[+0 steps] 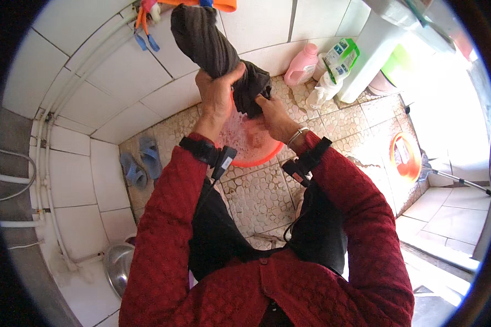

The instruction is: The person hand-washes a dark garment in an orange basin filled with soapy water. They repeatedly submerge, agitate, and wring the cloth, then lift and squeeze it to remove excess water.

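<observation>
Both my hands grip a dark, bunched cloth garment (206, 45) over a red plastic basin (266, 159) on the floor. My left hand (217, 92) is wrapped around its middle, thumb across the front, and a thick length rises past it toward the wall. Lower down and to the right, my right hand (275, 116) pinches the other end just above the basin. Soapy water (245, 139) with foam fills the basin; the cloth and my hands hide its far side. Whether the garment touches the water I cannot tell.
Blue slippers (141, 161) lie by the left wall. A pink jug (302, 65), a white bottle (323, 92) and a green-white pouch (342, 61) stand beside a white pedestal (366, 57). An orange-rimmed bin (405, 157) is at right, a metal bowl (120, 267) at lower left.
</observation>
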`<action>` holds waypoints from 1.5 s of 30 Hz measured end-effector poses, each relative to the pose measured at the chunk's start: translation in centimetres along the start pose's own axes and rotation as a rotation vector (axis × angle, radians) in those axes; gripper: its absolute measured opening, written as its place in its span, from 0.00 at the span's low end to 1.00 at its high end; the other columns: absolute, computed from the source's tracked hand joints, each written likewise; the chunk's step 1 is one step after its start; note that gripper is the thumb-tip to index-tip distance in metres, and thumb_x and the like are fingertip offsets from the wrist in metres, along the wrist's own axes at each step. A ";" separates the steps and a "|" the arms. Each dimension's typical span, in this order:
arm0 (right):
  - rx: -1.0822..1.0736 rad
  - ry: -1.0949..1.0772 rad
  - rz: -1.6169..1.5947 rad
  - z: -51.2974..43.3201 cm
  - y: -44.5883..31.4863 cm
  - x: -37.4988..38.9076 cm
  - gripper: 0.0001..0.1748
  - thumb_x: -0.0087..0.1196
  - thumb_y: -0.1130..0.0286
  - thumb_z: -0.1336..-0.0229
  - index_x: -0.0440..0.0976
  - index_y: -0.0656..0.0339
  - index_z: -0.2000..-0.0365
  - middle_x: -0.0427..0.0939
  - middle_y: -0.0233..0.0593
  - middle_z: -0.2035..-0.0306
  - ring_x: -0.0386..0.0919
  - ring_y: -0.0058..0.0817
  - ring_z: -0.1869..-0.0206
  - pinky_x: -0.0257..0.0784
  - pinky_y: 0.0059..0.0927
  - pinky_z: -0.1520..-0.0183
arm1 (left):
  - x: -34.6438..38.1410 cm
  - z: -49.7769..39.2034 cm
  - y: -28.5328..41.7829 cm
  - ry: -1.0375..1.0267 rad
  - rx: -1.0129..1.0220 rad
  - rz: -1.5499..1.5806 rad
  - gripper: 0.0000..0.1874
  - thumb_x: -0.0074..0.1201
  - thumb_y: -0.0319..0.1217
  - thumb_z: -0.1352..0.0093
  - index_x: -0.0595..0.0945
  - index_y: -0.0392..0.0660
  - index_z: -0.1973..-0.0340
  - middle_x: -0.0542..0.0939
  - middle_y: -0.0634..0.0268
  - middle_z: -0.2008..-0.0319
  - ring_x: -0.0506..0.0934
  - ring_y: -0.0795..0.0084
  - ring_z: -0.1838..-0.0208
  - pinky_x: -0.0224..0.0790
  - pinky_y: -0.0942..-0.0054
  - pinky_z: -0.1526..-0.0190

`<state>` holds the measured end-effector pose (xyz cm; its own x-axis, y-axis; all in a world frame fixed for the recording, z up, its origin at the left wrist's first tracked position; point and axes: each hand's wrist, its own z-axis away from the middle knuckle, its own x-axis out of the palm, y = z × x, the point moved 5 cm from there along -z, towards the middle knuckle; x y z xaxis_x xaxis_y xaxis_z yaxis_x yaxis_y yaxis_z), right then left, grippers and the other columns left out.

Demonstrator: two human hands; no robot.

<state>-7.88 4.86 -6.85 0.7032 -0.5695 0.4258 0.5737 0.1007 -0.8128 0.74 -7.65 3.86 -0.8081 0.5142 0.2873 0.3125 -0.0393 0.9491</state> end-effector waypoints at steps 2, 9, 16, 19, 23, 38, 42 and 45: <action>-0.030 -0.138 -0.146 -0.8 -0.2 0.4 0.17 0.54 0.61 0.15 0.74 0.59 0.37 0.82 0.45 0.43 0.88 0.40 0.48 0.95 0.58 0.56 | 0.5 0.5 0.4 -0.040 0.008 -0.129 0.18 0.79 0.22 0.32 0.89 0.34 0.49 0.91 0.61 0.50 0.86 0.70 0.52 0.80 0.69 0.44; 0.033 -0.356 -0.474 -0.1 -2.7 1.0 0.39 0.62 0.38 0.22 0.71 0.45 0.23 0.73 0.34 0.22 0.73 0.47 0.24 0.70 0.89 0.30 | 2.1 1.5 1.5 -0.162 0.055 -0.209 0.21 0.80 0.23 0.33 0.90 0.36 0.45 0.92 0.63 0.51 0.88 0.70 0.49 0.82 0.67 0.42; -0.161 -0.526 -0.654 -0.2 -6.9 -1.0 0.51 0.43 0.26 0.17 0.64 0.57 0.17 0.74 0.42 0.19 0.70 0.45 0.17 0.65 0.61 0.15 | 3.9 4.4 3.2 -0.418 0.269 -0.385 0.25 0.83 0.25 0.34 0.89 0.33 0.43 0.93 0.60 0.50 0.89 0.70 0.49 0.85 0.67 0.44; -0.490 -0.356 -0.449 -1.3 -6.9 -4.1 0.43 0.55 0.43 0.14 0.61 0.58 0.16 0.71 0.44 0.18 0.68 0.47 0.16 0.58 0.55 0.12 | 3.8 5.1 3.2 -0.547 0.371 -0.407 0.27 0.83 0.25 0.35 0.89 0.35 0.41 0.94 0.60 0.50 0.88 0.71 0.49 0.85 0.67 0.45; -1.046 0.224 0.451 -0.8 -6.3 -6.3 0.40 0.70 0.62 0.24 0.66 0.63 0.21 0.73 0.44 0.21 0.72 0.45 0.20 0.64 0.48 0.15 | 2.4 4.3 1.5 -0.496 0.198 -0.240 0.25 0.80 0.23 0.33 0.89 0.35 0.41 0.93 0.61 0.48 0.88 0.69 0.47 0.85 0.65 0.42; -0.770 0.220 0.037 2.1 -9.5 -1.2 0.15 0.73 0.74 0.42 0.86 0.64 0.54 0.86 0.44 0.55 0.88 0.40 0.53 0.85 0.38 0.51 | -2.3 -2.4 -5.7 0.105 -0.344 0.381 0.11 0.73 0.37 0.22 0.89 0.48 0.49 0.86 0.67 0.54 0.86 0.63 0.53 0.87 0.55 0.47; -1.320 0.223 0.946 4.5 -8.8 0.5 0.09 0.73 0.73 0.44 0.90 0.55 0.61 0.84 0.47 0.55 0.88 0.46 0.54 0.85 0.39 0.52 | -2.8 -1.8 -7.3 -0.089 -0.188 0.084 0.12 0.69 0.29 0.19 0.87 0.40 0.43 0.88 0.62 0.50 0.88 0.63 0.45 0.87 0.57 0.40; -1.449 0.152 1.210 5.5 -7.4 0.7 0.07 0.73 0.72 0.44 0.90 0.55 0.63 0.83 0.48 0.56 0.88 0.48 0.54 0.84 0.41 0.52 | -2.7 0.3 -7.0 -0.311 0.105 -0.211 0.15 0.65 0.22 0.18 0.84 0.36 0.37 0.89 0.54 0.44 0.88 0.63 0.36 0.86 0.59 0.33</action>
<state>-9.35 8.17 1.68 0.3178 -0.7933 -0.5194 -0.9365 -0.1769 -0.3028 0.81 -8.52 -3.59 -0.6754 0.7372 0.0188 0.2176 0.1748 0.9603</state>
